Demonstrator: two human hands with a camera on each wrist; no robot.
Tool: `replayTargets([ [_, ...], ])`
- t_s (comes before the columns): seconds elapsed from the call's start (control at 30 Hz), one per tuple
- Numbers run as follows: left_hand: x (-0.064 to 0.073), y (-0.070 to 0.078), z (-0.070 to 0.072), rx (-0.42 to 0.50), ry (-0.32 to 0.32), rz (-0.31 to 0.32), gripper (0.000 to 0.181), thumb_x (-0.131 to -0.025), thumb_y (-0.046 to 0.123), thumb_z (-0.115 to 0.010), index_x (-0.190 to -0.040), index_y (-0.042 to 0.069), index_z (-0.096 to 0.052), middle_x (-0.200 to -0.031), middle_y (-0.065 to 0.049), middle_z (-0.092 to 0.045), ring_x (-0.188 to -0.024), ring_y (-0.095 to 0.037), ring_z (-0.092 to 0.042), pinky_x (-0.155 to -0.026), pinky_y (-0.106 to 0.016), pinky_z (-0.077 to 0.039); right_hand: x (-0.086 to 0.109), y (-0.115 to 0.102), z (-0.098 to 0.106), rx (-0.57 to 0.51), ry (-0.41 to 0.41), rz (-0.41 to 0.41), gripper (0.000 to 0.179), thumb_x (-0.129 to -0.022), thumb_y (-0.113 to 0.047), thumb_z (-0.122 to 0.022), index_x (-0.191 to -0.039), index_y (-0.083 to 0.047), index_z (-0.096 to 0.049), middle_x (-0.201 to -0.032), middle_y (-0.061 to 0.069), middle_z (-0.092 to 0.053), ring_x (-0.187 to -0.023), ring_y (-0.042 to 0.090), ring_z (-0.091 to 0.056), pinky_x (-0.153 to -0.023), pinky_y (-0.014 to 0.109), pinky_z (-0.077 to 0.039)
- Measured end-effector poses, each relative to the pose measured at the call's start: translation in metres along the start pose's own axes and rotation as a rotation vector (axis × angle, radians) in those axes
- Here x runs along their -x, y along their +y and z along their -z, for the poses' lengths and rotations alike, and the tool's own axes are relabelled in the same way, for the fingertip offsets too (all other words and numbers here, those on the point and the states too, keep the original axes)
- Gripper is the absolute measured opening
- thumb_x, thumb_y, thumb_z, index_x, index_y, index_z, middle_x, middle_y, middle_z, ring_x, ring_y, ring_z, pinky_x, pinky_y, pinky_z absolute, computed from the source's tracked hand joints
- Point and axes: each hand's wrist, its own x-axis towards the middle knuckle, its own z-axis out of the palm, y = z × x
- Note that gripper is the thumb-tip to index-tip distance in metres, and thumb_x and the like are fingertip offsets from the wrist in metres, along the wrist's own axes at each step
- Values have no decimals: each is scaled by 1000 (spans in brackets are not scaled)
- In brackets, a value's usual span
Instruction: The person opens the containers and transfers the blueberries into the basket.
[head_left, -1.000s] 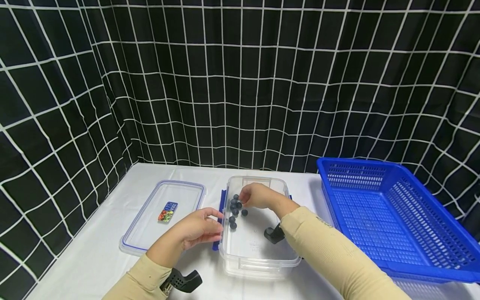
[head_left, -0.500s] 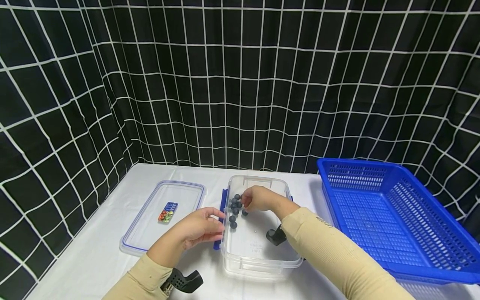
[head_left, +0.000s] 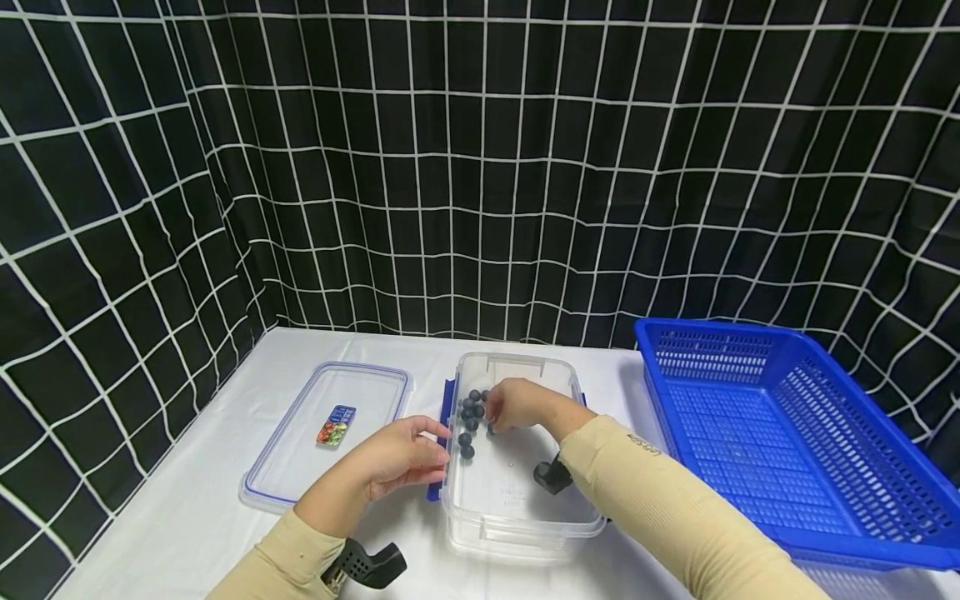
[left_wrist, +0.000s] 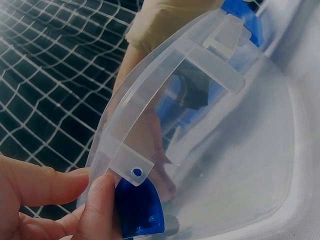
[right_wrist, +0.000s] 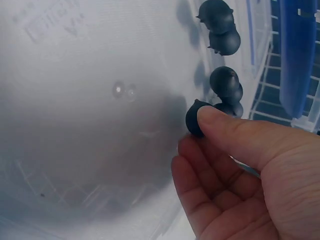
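Note:
My right hand (head_left: pixel 516 403) reaches into a clear plastic food container (head_left: pixel 525 510). Its thumb and a finger pinch a blueberry (right_wrist: pixel 195 120) close over the container floor. Several more blueberries (head_left: pixel 467 414) lie along the container's left wall, beside the pinching fingertips; some are partly hidden by the thumb in the right wrist view. Outside that wall, my left hand (head_left: pixel 405 457) has its thumb and fingers spread, fingertips right at the rim. There they touch the container beside a blue side latch (left_wrist: pixel 140 207), which hangs folded out.
Left of the container lies its clear lid (head_left: pixel 288 450) with a blue seal and a fruit label. To the right stands a large blue slotted basket (head_left: pixel 750 400). A black curtain with white grid lines (head_left: pixel 480 167) hangs behind the white table (head_left: pixel 172 517).
The right hand has shifted slightly right and nearer inside the container, from the upper berries to the one it now pinches. My left hand stays by the wall.

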Motion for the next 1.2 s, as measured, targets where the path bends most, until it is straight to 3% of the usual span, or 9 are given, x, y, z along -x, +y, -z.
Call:
replayTargets([
  [0.17, 1, -1, 0, 7, -3, -1, 35, -82, -3, -60, -115, -4, -48, -85, -11, -58, -71, -16, -61, -72, -28, -58, 3, -2, 0, 16, -35, 5, 14, -68, 0, -72, -69, -11, -63, -67, -3, -58, -64, 11, -53, -56, 21, -48],
  [0.4, 0, -6, 0, 5, -12, 5, 35, -83, -3, -59, -115, -5, -47, -84, -9, -58, -71, -16, -61, -73, -29, -58, 7, -2, 2, -138, -90, -2, 14, -71, 4, -71, -73, -6, -61, -71, 1, -60, -66, 13, -59, -61, 23, -55],
  [0.7, -2, -6, 0, 7, 21, 18, 37, -80, -4, -60, -116, -4, -48, -84, -10, -57, -69, -15, -60, -71, -27, -58, 8, -6, 12, -268, -62, -2, 11, -73, 4, -68, -80, -2, -62, -72, 3, -62, -68, 13, -61, -65, 25, -57],
  [0.97, -1, -8, 2, 34, 2, 12, 41, -80, -3, -60, -119, -4, -46, -84, -9, -58, -70, -16, -60, -72, -27, -58, 14, -11, 27, -418, -15, 41, 15, -75, 5, -67, -89, 3, -62, -74, 5, -60, -69, 13, -59, -69, 27, -57],
  [1.2, -2, -8, 1, 33, -10, -1, 42, -80, -3, -61, -119, -4, -46, -85, -10, -58, -72, -16, -61, -73, -28, -57, 23, -19, 47, -429, 29, 114, 14, -75, 2, -68, -87, -3, -63, -77, 6, -62, -71, 18, -59, -68, 28, -56],
])
